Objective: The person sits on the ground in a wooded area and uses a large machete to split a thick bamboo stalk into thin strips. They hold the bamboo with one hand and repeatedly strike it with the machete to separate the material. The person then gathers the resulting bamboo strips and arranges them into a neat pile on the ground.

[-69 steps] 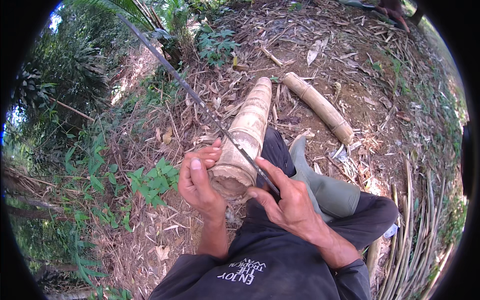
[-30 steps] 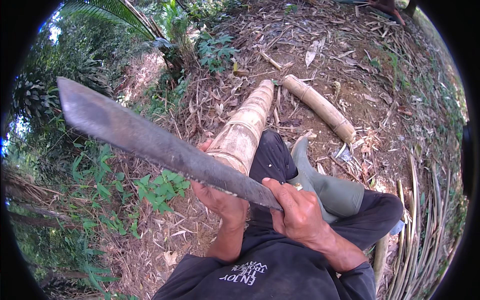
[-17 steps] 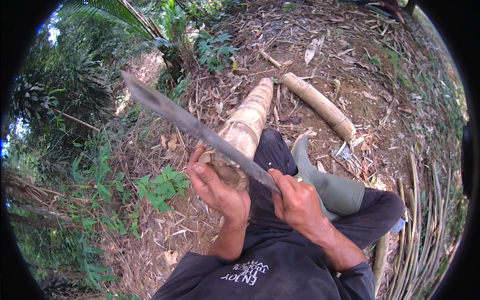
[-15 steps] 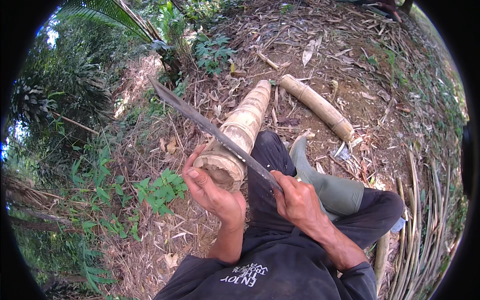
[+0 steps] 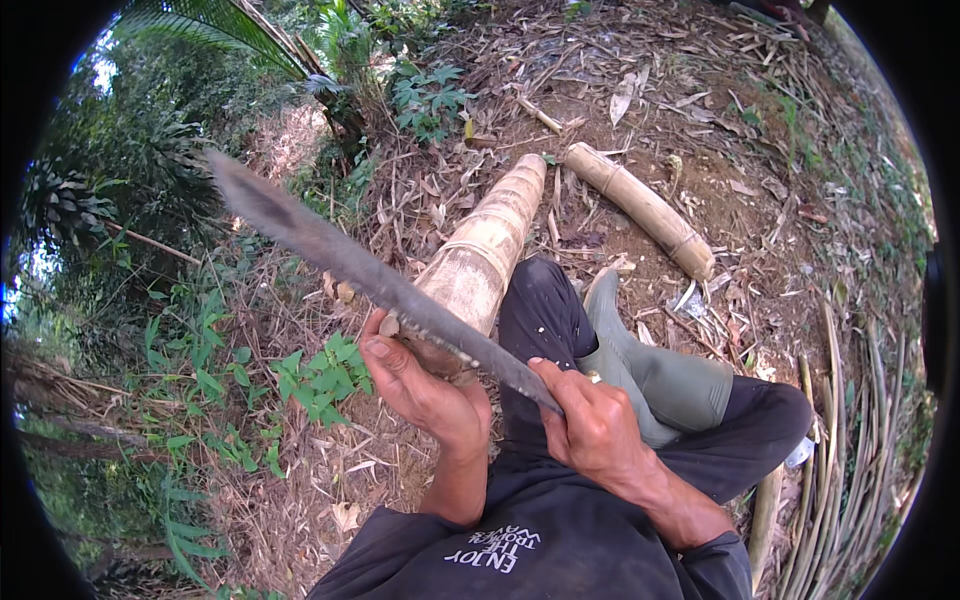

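A thick, pale bamboo stem [image 5: 486, 240] with ringed joints slants away from me, its near end beside my bent leg. My left hand [image 5: 425, 392] grips that near end from below and the left, thumb on the rim. Closed round the near end of a long machete, my right hand [image 5: 592, 418] rests above my lap. The dark machete blade [image 5: 345, 262] crosses over the stem's near end, pointing up to the left. It hides part of the cut rim, so I cannot tell whether it touches the wood.
A second bamboo piece [image 5: 640, 210] lies on the leaf-strewn ground beyond my green rubber boot [image 5: 672, 385]. Thin bamboo poles [image 5: 835, 450] line the right side. Leafy green plants [image 5: 325, 380] grow at the left, near my left hand.
The machete has risen toward me and its tip has swung left, now covering more of the stem's cut end. My left hand keeps its place on the stem.
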A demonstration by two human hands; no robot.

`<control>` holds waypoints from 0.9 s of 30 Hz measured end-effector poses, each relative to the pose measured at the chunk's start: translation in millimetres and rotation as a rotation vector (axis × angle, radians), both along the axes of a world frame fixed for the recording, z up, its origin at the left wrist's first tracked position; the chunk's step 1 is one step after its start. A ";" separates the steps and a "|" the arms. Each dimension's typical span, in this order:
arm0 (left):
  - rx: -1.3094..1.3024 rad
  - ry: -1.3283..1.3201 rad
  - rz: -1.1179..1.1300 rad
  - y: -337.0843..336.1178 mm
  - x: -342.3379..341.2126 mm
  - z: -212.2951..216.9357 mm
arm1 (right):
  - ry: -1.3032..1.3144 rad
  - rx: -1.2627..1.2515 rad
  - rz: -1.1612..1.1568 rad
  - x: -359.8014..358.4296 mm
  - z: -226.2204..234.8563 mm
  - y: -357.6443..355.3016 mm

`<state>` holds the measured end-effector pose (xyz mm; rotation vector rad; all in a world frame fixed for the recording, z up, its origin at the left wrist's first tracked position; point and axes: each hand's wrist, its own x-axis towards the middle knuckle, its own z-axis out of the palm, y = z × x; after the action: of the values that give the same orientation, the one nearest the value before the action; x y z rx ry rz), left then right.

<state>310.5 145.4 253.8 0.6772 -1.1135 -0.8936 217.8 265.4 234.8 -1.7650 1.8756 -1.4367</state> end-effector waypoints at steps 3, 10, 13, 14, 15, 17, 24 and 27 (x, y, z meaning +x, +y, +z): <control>-0.216 -0.128 0.041 -5.4 1.3 -16.1 | 0.039 -0.094 0.036 6.4 12.9 1.6; 0.148 0.078 -0.008 1.1 -1.9 5.0 | -0.052 -0.002 0.016 1.4 -10.0 -4.0; -0.219 -0.144 0.133 -2.1 -2.7 -5.5 | -0.001 -0.053 0.048 6.4 15.0 5.0; -0.282 -0.241 0.151 -6.9 4.8 -14.9 | 0.012 -0.074 0.045 7.3 17.9 5.4; -0.349 -0.326 0.157 -12.5 8.1 -26.2 | 0.009 -0.028 0.023 3.5 14.5 4.3; -0.024 -0.072 0.070 -0.9 -2.0 -0.9 | -0.029 0.014 -0.021 0.1 -8.9 -4.8; -0.024 -0.084 -0.044 -1.6 4.1 -4.4 | 0.015 0.000 0.056 -8.9 21.1 9.5; 0.045 0.056 -0.198 1.9 -0.9 -1.6 | 0.090 0.009 0.043 -11.2 14.7 4.0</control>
<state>309.5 147.4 252.2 0.5817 -1.1260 -1.1024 206.6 269.4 249.6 -1.8837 1.8720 -1.3526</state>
